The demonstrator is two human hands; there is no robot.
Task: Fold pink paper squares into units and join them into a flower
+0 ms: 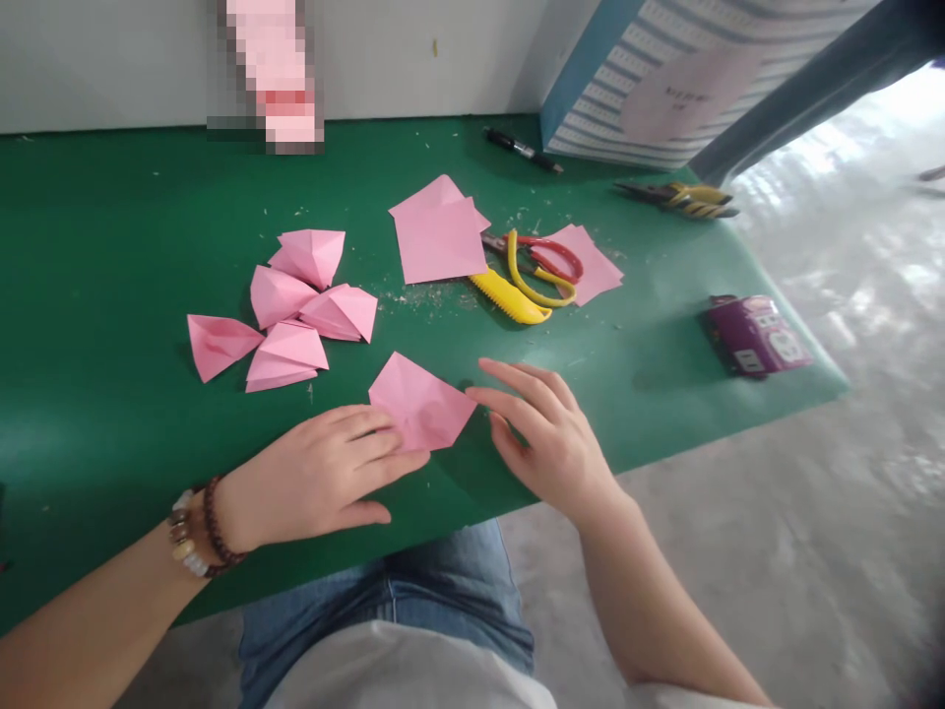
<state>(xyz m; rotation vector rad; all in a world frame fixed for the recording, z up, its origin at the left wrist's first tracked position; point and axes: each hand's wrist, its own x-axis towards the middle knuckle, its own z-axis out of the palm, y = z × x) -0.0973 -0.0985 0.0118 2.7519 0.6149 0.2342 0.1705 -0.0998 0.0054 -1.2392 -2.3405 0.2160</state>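
Note:
A creased sheet of pink paper (pixel 422 396) lies on the green table between my hands. Flat fingers of my left hand (pixel 332 473) rest on its near left edge, and beads circle that wrist. My right hand (pixel 544 433) hovers at the sheet's right corner with fingers apart; whether a fingertip touches it I cannot tell. Beyond my left hand sits a cluster of several folded pink paper pieces (pixel 284 335). Farther back, flat pink sheets (pixel 439 236) partly cover scissors (pixel 542 286) with red and yellow handles and a yellow cutter (pixel 511 297).
More pink sheets (pixel 591 264) lie right of the scissors. A black pen (pixel 523 150) and yellow-black pliers (pixel 679 199) are at the back. A purple box (pixel 759 335) stands near the right edge. A striped box (pixel 664 89) rises behind the pen. Small scraps dot the green table (pixel 110 266).

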